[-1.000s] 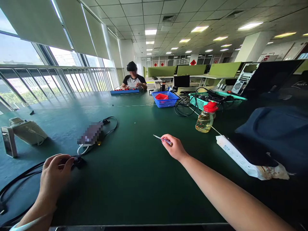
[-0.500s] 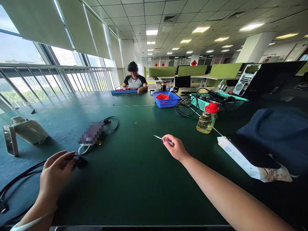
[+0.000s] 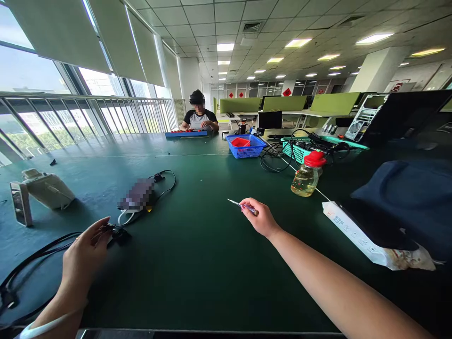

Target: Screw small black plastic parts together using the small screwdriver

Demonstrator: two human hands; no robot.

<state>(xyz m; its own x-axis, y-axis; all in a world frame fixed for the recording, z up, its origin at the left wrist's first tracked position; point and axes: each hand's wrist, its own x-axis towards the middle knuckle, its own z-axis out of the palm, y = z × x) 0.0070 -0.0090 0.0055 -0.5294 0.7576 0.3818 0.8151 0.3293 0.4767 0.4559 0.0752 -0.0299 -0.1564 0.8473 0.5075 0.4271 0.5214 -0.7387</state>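
Observation:
My right hand point(image 3: 259, 217) is closed around a small screwdriver point(image 3: 253, 210), its thin metal shaft pointing left above the dark green table point(image 3: 197, 273). At the left, the fingers of my left hand point(image 3: 86, 252) pinch a black cable point(image 3: 107, 227) at its plug end; the fingers partly hide it. Just right of those fingertips a black plug point(image 3: 121, 236) rests on the table. Beyond it lies a blurred-out dark box point(image 3: 137, 194) with white and black leads.
A phone point(image 3: 21, 205) leans on a beige case point(image 3: 51, 188) at the left. To the right stand a red-lidded bottle point(image 3: 306, 176), a white packet point(image 3: 349, 230) and a dark blue bag point(image 3: 406, 188). Further back are a blue basket point(image 3: 245, 151), a green basket point(image 3: 294, 150) and a seated person point(image 3: 199, 117).
The fingers of my left hand have closed from a looser, spread pose onto the black cable. My right hand keeps its hold on the screwdriver. The view has shifted slightly.

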